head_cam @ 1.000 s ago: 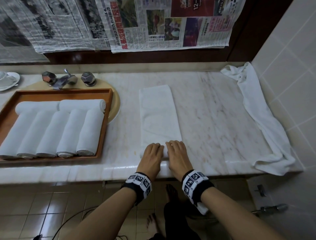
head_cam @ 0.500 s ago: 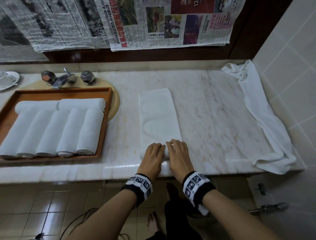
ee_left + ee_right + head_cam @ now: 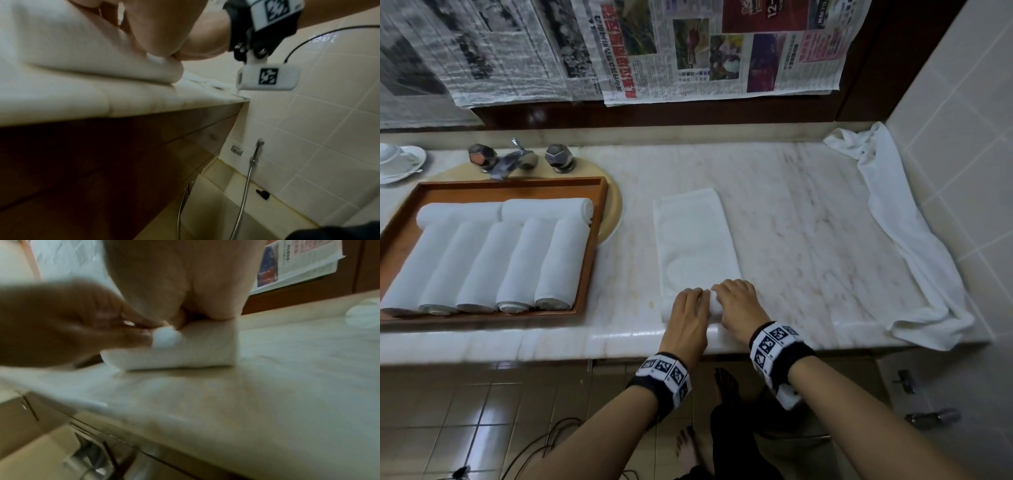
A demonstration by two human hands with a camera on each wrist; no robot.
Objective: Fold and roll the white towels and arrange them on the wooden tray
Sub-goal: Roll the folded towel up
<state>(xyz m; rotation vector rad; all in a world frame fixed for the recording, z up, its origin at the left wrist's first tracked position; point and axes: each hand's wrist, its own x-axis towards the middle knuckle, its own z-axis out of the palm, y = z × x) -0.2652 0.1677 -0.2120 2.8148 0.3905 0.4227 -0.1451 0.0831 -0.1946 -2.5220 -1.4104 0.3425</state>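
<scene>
On the veined marble counter (image 3: 808, 240), right of the wooden tray (image 3: 599, 219), a folded white terry towel (image 3: 695, 240) lies as a long strip — its near end a soft tight roll. The left hand (image 3: 686, 317) and right hand (image 3: 738, 310) curl over that roll, gripping it. Seven smooth rolled towels (image 3: 482, 260) fill the tray.
</scene>
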